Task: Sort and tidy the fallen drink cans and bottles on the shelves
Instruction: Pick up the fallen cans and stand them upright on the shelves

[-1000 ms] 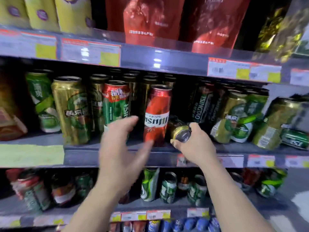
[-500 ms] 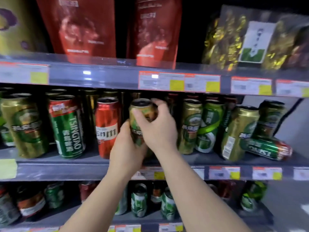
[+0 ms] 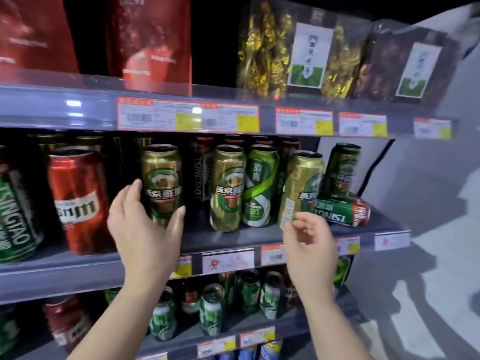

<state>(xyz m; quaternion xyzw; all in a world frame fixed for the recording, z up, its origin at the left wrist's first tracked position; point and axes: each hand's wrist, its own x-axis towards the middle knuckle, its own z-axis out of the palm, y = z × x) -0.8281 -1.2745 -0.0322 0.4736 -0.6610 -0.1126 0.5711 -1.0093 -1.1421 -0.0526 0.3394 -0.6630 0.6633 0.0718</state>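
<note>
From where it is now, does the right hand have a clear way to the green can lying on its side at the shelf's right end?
Probably yes. The right hand is empty, low in front of the shelf edge; the fallen green Tsingtao can lies just beyond, with nothing in front of it.

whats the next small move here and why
Probably reach the right hand to the green can lying on its side at the shelf's right end and stand it up; the cans around it are upright, and that hand holds nothing.
</note>
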